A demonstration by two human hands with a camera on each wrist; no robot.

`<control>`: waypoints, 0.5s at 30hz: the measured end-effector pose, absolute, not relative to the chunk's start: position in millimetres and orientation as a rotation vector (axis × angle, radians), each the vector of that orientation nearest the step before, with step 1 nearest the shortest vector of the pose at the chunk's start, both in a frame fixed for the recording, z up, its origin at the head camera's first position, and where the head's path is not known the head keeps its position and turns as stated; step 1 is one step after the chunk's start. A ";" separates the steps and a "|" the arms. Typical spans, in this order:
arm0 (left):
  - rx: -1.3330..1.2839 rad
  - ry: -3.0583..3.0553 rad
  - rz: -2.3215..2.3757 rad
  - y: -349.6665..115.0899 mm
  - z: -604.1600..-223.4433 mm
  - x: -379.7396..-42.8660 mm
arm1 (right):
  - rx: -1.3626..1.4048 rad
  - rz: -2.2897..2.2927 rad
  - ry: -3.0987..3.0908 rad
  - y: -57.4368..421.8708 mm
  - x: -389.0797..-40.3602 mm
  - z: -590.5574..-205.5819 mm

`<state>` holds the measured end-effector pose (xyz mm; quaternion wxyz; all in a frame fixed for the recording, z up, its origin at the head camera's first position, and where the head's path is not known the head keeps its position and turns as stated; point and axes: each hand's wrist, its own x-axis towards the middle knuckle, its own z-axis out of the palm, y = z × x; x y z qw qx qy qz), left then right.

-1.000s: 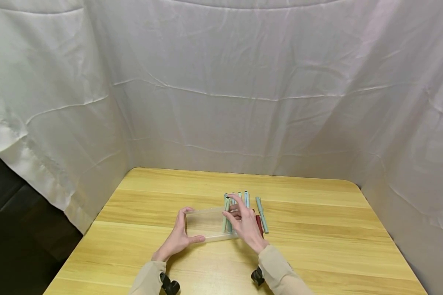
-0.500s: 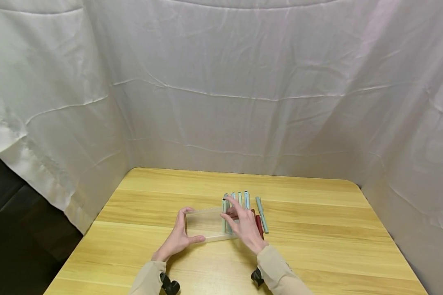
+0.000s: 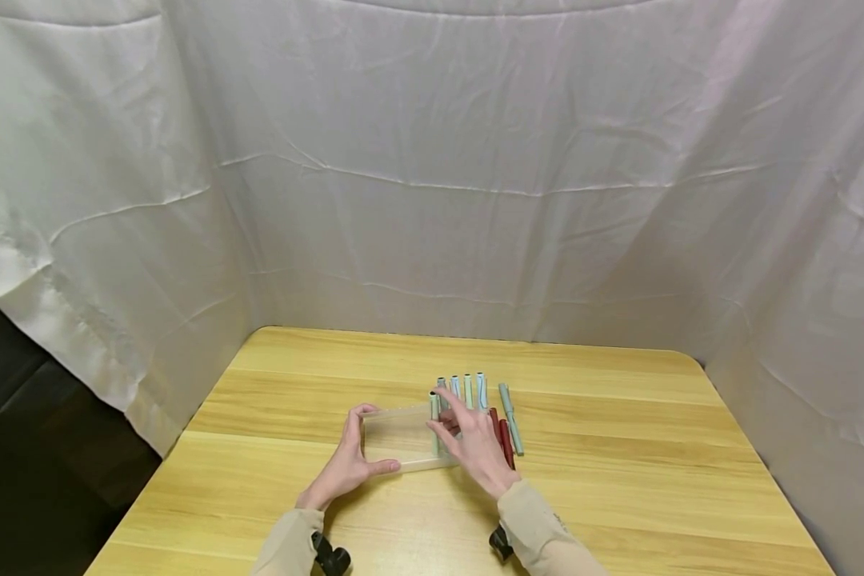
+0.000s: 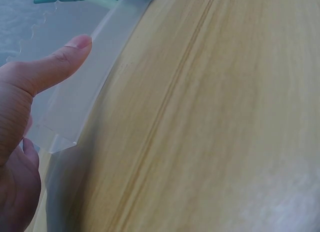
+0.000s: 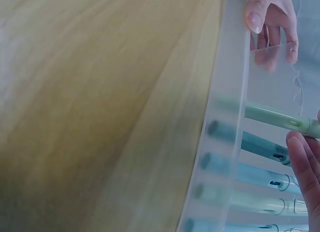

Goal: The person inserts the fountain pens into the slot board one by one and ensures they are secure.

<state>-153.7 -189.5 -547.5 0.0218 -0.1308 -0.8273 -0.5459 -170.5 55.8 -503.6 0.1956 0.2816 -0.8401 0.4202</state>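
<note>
A translucent plastic tray (image 3: 396, 438) with a notched edge lies on the table. My left hand (image 3: 347, 466) grips its left end, thumb on the near wall and fingers round the far corner. My right hand (image 3: 475, 450) pinches a light green pen (image 5: 280, 117) near its capped end; the pen's other end is inside the tray against the near wall. Beside it, in the right wrist view, a dark teal pen (image 5: 265, 146), a light blue pen (image 5: 265, 176) and further pale pens lie in a row in the tray. My right hand hides part of this row in the head view.
Dark red pens (image 3: 506, 442) lie just right of my right hand. A grey-green pen (image 3: 510, 418) lies beyond them on the wooden table (image 3: 619, 448). Pale curtains (image 3: 432, 240) hang behind and at the sides.
My right hand has moved slightly left with the light green pen, which now stands a little apart from the teal one. The left hand and tray have stayed still.
</note>
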 end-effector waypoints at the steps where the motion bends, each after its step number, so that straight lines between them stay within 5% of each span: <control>1: -0.407 -2.567 -1.687 -189.6 -547.6 -153.7 | 0.791 1.165 -2.352 55.5 -170.8 -503.3; 15: -0.431 -2.566 -1.685 -190.3 -547.8 -153.5 | 0.699 0.993 -2.491 50.9 -179.0 -496.1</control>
